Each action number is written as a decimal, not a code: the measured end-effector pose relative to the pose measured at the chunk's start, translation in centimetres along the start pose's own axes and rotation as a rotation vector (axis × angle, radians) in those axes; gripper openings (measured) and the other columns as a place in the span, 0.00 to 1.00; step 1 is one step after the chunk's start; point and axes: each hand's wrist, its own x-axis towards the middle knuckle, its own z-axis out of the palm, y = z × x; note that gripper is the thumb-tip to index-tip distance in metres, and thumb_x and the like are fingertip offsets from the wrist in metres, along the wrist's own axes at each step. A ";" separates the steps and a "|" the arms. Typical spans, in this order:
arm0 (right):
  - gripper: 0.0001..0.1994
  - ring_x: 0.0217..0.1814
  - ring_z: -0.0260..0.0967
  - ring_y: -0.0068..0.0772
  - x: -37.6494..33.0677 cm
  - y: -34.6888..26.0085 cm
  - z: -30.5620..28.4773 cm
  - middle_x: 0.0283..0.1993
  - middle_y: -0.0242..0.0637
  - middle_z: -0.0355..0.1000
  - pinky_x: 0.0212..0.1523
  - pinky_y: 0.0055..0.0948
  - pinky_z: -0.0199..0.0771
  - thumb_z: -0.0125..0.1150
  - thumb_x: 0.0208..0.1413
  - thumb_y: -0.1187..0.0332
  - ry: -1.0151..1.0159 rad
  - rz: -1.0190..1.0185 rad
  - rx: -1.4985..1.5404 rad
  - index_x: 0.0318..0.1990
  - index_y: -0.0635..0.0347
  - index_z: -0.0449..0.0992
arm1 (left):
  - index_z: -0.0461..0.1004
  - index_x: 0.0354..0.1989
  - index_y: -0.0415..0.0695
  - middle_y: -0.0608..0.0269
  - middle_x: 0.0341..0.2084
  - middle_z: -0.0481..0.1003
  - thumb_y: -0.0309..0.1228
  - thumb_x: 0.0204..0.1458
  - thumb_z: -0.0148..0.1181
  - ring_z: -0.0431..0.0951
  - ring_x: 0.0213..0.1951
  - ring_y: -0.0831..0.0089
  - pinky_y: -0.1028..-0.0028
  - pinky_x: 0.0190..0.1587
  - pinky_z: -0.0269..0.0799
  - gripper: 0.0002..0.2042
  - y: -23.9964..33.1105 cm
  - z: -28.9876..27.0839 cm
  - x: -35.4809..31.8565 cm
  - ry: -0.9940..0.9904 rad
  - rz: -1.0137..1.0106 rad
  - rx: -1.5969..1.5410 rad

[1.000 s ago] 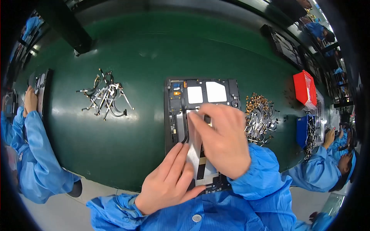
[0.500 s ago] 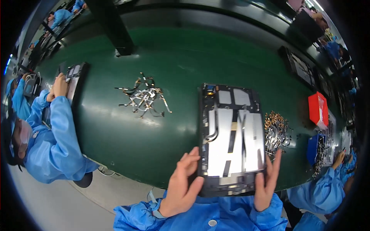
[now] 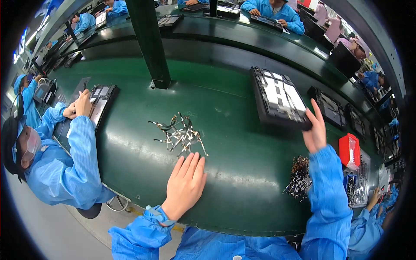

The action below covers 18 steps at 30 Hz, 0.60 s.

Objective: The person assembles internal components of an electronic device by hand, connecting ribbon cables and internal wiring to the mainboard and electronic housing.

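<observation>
My right hand (image 3: 316,130) holds the near corner of a black flat panel assembly (image 3: 278,96), lifted and tilted above the green belt (image 3: 225,130) at the right. My left hand (image 3: 186,184) lies flat on the belt with its fingers spread and nothing in it. Just beyond its fingertips lies a heap of small metal and black cable parts (image 3: 179,134). A second pile of small metal parts (image 3: 299,177) sits under my right forearm.
A black post (image 3: 149,43) stands on the belt at centre back. A person in blue (image 3: 56,151) works at left on another panel (image 3: 100,104). A red box (image 3: 349,151) and trays stand at right. More panels (image 3: 329,106) lie further along.
The panel lay flat in front of me under both hands; now my right hand has carried it up and away to the right, and my left hand has let go and rests on the belt.
</observation>
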 end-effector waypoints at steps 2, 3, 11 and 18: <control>0.31 0.61 0.66 0.40 5.0 1.8 0.5 0.67 0.49 0.60 0.59 0.40 0.69 0.52 0.62 0.75 0.007 -0.021 0.015 0.71 0.49 0.51 | 0.74 0.50 0.37 0.53 0.48 0.76 0.29 0.51 0.57 0.73 0.55 0.60 0.60 0.62 0.63 0.17 0.1 -0.2 0.3 0.048 0.020 0.036; 0.31 0.62 0.65 0.41 7.1 2.9 1.1 0.68 0.50 0.58 0.59 0.41 0.69 0.52 0.62 0.75 0.012 -0.051 0.003 0.71 0.47 0.51 | 0.75 0.48 0.38 0.56 0.46 0.77 0.28 0.49 0.57 0.74 0.53 0.62 0.61 0.61 0.64 0.17 -0.2 -0.4 0.4 0.063 0.057 0.054; 0.33 0.71 0.53 0.47 17.2 10.6 2.9 0.70 0.51 0.56 0.68 0.36 0.55 0.61 0.55 0.72 0.017 -0.213 -0.258 0.69 0.55 0.56 | 0.77 0.36 0.42 0.66 0.34 0.78 0.27 0.43 0.58 0.76 0.39 0.68 0.67 0.46 0.71 0.11 -1.3 0.3 3.1 0.206 0.207 -0.011; 0.19 0.55 0.69 0.29 2.6 0.1 9.0 0.52 0.39 0.74 0.57 0.31 0.68 0.60 0.53 0.76 -0.567 -0.153 -0.682 0.54 0.62 0.73 | 0.77 0.37 0.45 0.64 0.30 0.79 0.23 0.41 0.67 0.78 0.36 0.65 0.68 0.43 0.70 0.12 -3.6 -2.0 3.7 0.220 -0.154 -0.390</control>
